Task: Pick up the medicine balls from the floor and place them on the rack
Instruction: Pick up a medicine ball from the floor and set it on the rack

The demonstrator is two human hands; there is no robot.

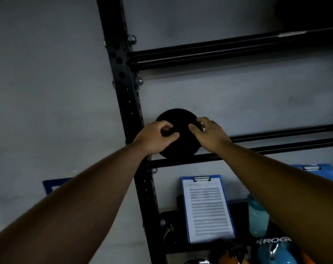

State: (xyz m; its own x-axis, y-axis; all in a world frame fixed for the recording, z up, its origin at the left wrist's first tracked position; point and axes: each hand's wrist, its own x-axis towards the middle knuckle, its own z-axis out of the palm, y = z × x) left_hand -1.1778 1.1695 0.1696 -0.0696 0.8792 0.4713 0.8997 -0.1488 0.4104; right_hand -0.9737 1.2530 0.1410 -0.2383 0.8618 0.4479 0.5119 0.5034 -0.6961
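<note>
A black medicine ball [179, 119] rests on the two rails of a middle shelf of the black metal rack [257, 149], close to the rack's left upright [123, 79]. My left hand [156, 137] lies on the ball's left front, with its fingers curled against it. On the ball's right side sits my right hand [209, 134], fingers bent over the surface. Both hands cover the ball's lower half. No other ball is in view.
Another pair of rails [219, 52] runs above. Below, a blue clipboard with paper [207, 208] leans on a lower shelf beside a pale blue bottle [258, 216], with kettlebells [274, 252] at the bottom edge. A grey wall stands behind the rack.
</note>
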